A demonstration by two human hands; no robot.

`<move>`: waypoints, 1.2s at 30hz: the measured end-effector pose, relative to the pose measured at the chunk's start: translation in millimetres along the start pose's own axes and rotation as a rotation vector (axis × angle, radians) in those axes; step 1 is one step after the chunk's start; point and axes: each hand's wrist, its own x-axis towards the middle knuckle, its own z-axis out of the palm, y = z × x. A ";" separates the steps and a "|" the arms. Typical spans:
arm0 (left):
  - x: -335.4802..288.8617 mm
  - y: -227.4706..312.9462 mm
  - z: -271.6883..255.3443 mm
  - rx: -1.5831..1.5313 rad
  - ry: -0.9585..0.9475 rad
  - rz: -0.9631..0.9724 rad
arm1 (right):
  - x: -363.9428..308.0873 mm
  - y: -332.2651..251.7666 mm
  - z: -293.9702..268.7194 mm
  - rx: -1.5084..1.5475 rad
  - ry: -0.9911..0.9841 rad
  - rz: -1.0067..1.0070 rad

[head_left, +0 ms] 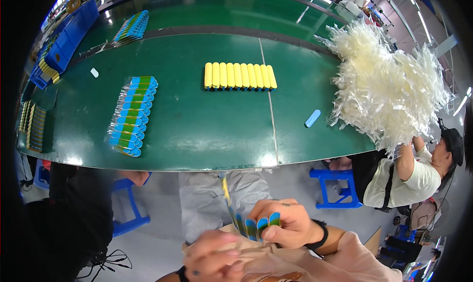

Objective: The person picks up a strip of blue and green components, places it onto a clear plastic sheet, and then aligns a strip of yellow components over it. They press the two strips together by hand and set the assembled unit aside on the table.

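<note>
In front of my lap, my right hand (288, 225) is closed around several nail files (251, 230), flat strips with rounded blue and green ends that fan out toward the left. A thin strip with yellow on it (226, 191) rises above them toward the table edge; what holds it up is not clear. Just left of the fan is my left hand (212, 255), blurred by motion, so its grip cannot be read. On the table lies a stack of blue and green nail files (134, 115) in clear wrappers. A row of yellow nail files (240, 76) sits farther back.
Clear plastic wrappers (389, 80) form a big heap at the right, with a person (406, 176) seated beside it. A light blue piece (312, 118) and a white piece (94, 73) lie on the green table (207, 129). Blue bins (69, 40) stand at the far left.
</note>
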 end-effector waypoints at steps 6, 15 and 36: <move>89.4 -28.0 -29.5 0.012 -0.419 -0.464 | 11.2 -21.4 -43.1 0.020 -0.305 0.168; 116.4 -59.3 -24.7 -0.020 -0.529 -0.473 | 30.1 -29.2 -109.4 -0.531 -0.073 -0.013; 157.7 -106.3 -17.0 0.731 -0.949 0.069 | 38.3 -27.1 -199.9 -1.116 -0.116 -0.043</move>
